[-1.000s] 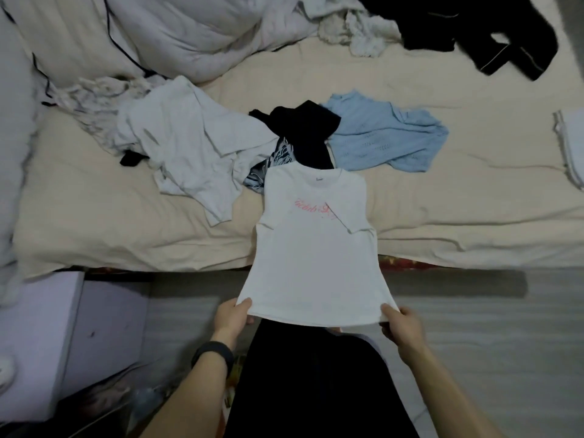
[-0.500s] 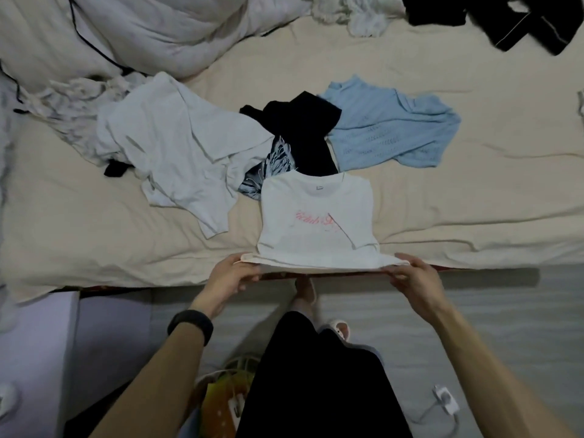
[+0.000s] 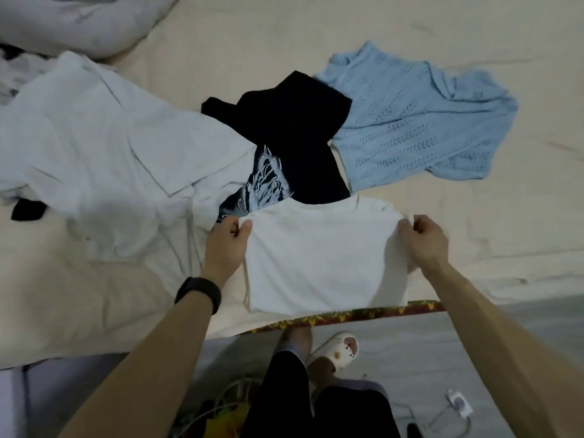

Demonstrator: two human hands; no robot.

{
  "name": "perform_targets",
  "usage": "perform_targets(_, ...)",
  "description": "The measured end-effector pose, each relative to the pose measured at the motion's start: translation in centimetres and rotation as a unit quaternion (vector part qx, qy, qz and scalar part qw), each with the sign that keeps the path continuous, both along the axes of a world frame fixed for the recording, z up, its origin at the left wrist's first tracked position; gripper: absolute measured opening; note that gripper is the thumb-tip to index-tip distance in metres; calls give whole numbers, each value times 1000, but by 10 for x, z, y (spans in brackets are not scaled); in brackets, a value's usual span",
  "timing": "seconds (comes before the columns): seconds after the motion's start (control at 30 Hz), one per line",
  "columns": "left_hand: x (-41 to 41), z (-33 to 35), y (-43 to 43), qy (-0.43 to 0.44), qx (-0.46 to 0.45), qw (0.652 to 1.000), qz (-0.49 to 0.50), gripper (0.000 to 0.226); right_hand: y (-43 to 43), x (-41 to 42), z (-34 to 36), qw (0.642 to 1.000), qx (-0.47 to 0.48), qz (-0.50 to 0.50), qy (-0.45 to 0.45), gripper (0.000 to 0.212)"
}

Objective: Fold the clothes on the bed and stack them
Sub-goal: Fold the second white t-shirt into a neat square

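White T-shirt (image 3: 325,257): hem now brought up over the collar, lying halved at the bed (image 3: 474,254) edge, left hand (image 3: 229,240) and right hand (image 3: 425,238) pinching its far corners; stacking pending.

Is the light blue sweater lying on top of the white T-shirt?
No, the light blue sweater lies apart on the bed, beyond the white T-shirt.
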State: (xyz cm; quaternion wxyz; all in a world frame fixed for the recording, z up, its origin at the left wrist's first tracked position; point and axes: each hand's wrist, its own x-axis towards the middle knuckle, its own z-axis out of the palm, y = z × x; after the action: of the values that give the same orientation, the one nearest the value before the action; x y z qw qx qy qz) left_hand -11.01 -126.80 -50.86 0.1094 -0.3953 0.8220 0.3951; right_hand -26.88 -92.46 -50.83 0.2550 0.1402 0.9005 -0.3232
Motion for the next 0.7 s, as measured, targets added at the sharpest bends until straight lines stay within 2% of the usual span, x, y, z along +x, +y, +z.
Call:
perform_targets(0.1,2,-6,1,24,-10,1000,0,37,-5,-5,-5,999,1,-41,-2,21)
perform_targets(0.17,8,-6,3,28,-40,999,-3,33,-7,-6,-2,997,-22,-67,20,7)
perform_targets(0.33,4,-1,2,60,-77,995,-8,24,-15,-14,2,993,-52,-95,52,8)
perform_targets(0.5,-14,-11,-5,7,-43,998,41,23,-22,-25,-6,995,-32,-85,47,6)
perform_targets(0.7,-11,-13,4,2,-30,994,103,30,-21,-29,-16,994,-36,-86,55,13)
